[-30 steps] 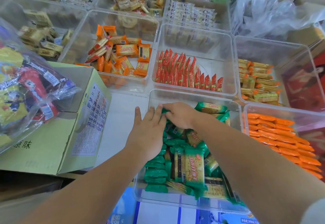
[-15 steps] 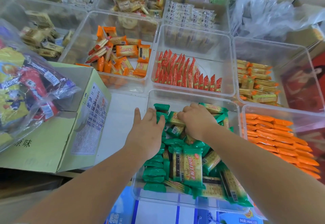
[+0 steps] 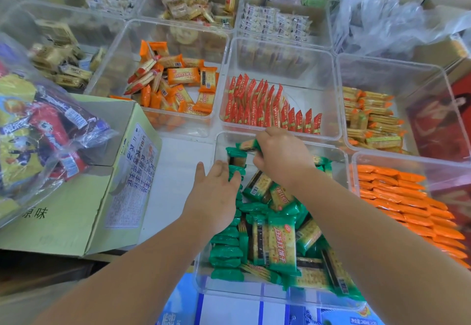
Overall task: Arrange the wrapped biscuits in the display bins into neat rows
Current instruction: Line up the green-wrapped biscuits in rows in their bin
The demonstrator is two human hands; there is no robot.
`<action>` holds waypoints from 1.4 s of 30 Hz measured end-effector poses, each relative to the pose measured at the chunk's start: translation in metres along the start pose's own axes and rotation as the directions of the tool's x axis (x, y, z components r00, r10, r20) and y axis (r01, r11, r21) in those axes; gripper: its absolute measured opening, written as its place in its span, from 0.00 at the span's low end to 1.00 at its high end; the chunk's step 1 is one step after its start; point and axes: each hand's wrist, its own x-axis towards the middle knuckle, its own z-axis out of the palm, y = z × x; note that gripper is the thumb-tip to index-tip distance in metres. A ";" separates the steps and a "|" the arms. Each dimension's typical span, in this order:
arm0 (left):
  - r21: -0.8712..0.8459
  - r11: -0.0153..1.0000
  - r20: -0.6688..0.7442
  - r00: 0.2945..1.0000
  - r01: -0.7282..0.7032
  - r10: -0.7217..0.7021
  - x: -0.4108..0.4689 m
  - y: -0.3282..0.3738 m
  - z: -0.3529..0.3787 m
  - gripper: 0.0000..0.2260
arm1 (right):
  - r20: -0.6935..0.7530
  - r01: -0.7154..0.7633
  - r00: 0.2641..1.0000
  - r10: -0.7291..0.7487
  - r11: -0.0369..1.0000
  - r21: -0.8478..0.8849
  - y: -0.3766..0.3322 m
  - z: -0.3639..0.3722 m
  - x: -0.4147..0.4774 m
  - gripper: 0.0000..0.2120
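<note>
Across a white counter (image 3: 178,161), the nearest clear bin (image 3: 254,296) is holding green-wrapped biscuits (image 3: 281,243), some lining its left wall, the rest lying jumbled; behind and beside it, red packets (image 3: 270,110) are standing in rows and orange packets (image 3: 407,210) are lying stacked flat. The left hand (image 3: 214,197) is pressing flat on the green row; the right hand (image 3: 283,156) is pinching one green packet (image 3: 246,145) at the bin's far end; a cardboard box (image 3: 76,217) is bearing "原味".

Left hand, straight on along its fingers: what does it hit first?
Likely the upright green packet just ahead of the left hand, at the head of the row; behind it, the far wall of the clear bin. Depth is uncertain.
</note>
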 end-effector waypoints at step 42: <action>0.171 0.982 0.078 0.994 -0.085 0.072 -0.001 0.000 -0.019 0.35 | 0.107 -0.072 0.992 0.059 0.990 0.123 -0.025 0.028 0.017 0.07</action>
